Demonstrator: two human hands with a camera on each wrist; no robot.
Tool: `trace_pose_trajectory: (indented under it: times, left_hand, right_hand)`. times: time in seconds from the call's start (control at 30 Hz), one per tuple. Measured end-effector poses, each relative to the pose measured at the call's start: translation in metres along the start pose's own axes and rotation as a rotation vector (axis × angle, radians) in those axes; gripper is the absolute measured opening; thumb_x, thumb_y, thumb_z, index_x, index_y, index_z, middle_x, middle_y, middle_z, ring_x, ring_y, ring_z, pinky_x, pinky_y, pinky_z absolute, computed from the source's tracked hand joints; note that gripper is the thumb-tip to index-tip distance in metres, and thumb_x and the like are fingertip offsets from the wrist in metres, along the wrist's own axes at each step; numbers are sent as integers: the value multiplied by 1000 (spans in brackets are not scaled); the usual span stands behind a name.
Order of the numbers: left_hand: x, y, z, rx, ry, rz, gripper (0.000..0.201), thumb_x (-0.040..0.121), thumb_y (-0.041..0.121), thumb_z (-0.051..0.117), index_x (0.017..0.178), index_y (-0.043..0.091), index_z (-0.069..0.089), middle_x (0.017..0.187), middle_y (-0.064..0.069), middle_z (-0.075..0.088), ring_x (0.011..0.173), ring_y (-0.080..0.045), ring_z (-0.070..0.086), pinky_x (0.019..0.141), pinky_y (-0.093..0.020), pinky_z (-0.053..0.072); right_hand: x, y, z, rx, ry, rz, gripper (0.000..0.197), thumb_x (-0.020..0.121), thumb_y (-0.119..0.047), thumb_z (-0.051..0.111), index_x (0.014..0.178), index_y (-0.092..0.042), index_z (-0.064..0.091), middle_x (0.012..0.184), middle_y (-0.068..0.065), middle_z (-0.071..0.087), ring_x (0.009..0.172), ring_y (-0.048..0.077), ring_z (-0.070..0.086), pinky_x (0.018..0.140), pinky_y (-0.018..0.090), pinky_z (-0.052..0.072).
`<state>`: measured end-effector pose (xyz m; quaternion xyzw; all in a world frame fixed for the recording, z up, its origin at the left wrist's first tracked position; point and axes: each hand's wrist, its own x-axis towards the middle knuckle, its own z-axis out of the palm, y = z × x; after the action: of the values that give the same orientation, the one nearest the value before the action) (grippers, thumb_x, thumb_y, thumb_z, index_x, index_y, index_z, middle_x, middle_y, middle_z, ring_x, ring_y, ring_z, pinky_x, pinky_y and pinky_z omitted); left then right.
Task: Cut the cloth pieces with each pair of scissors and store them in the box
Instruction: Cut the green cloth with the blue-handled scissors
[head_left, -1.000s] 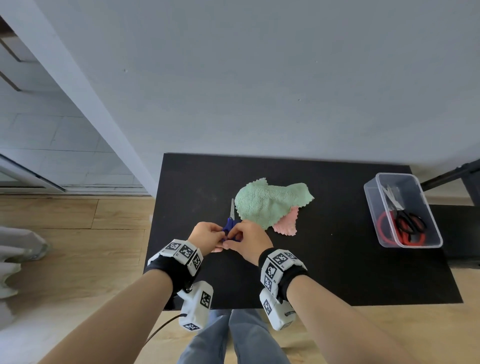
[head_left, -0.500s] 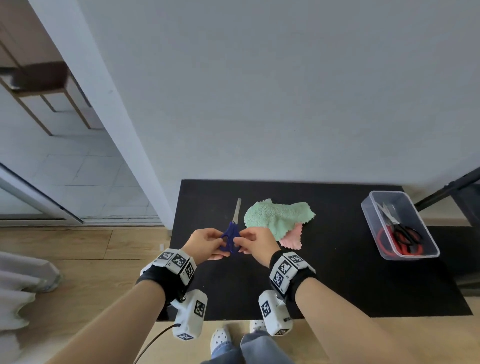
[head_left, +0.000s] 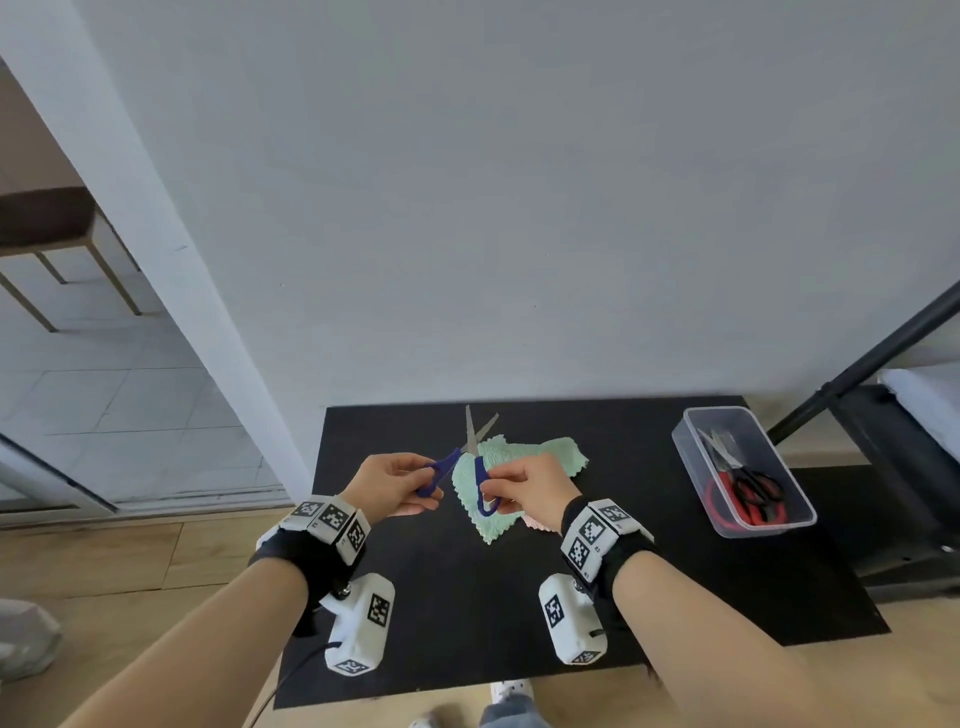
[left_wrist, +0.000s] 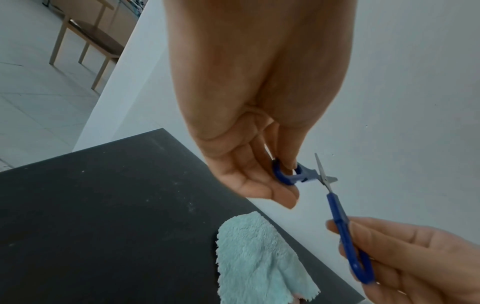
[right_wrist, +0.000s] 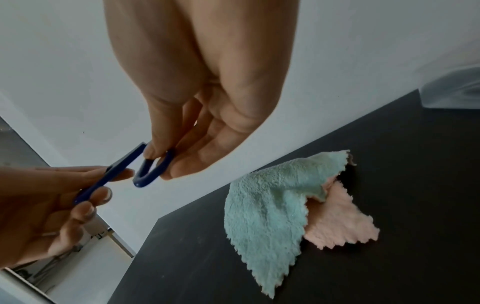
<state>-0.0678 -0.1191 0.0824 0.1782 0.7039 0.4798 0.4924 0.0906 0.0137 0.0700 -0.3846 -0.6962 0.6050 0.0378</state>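
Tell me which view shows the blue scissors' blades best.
The head view: both blades of the blue scissors show spread apart above the green cloth. The left wrist view shows them small and foreshortened; the right wrist view shows only handles.

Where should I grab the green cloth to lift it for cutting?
Judging by its lie, pinch the near pointed corner of the green cloth, coming from the table's near edge. That tip lies flat on the bare black table, clear of the pink cloth tucked under its right side, so only one layer should lift.
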Motion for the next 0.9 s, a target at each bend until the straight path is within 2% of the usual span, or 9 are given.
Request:
trace_pose_trajectory:
  times: [0.07,0.13,0.23,0.4,0.5,0.63,0.7,0.8,0.9]
  left_hand:
    - [5,5,3,0,17,-3,8,93,11,58,92,14,65,68,-5,72,56,-11,68,64,-23,56]
    - [10,10,6,-4,36,-4,9,93,12,58,96,11,66,67,-5,71,54,-11,67,64,-23,55]
    - [18,19,10,-23,71,8,9,93,13,58,95,9,66,64,-3,68,50,-9,64,60,-21,54]
    - [27,37,12,-104,123,23,8,92,11,59,87,7,64,53,0,63,41,-6,58,50,-16,50]
    - [34,45,13,-183,172,39,8,90,11,61,85,4,63,56,-3,61,41,-6,57,49,-15,49]
    - [39,47,21,-378,195,29,10,85,13,68,85,4,65,63,-4,67,51,-7,61,55,-15,51]
    - [39,47,25,-441,144,-3,11,83,14,70,88,4,67,72,-5,71,64,-11,65,66,-20,54]
    - [38,45,36,-394,43,-33,18,83,15,69,98,5,68,93,-11,73,87,-21,66,78,-26,53]
    - [39,45,48,-357,-31,-37,28,85,20,68,108,6,67,104,-12,72,100,-23,67,90,-30,50]
  right_hand:
    - [0,-2,-6,17,3,-1,17,86,-7,66,101,1,70,77,4,68,69,10,64,67,17,54]
    - [0,-4,-12,28,0,-12,18,86,-5,65,103,3,69,77,3,67,67,9,63,63,14,52]
    - [2,-8,-23,39,-5,-9,17,85,-3,66,101,3,69,77,5,67,65,9,63,63,15,53]
    - [9,-14,-40,37,-19,8,26,81,-2,71,107,3,68,83,8,69,66,12,66,68,22,58]
    - [13,-16,-45,26,-26,2,26,80,-3,72,106,3,68,83,8,70,66,13,66,69,24,58]
    - [18,-19,-48,123,-15,-24,24,81,-2,71,104,4,69,79,7,70,63,8,66,63,19,55]
    - [20,-21,-48,157,-11,-42,24,82,-2,70,104,4,69,78,6,70,64,7,66,63,18,55]
    - [22,-23,-48,184,-12,-55,25,81,-2,71,105,5,68,79,7,70,64,7,66,63,18,55]
    - [24,-23,-47,165,-35,-57,25,81,-3,72,104,3,69,77,4,70,61,4,66,63,18,55]
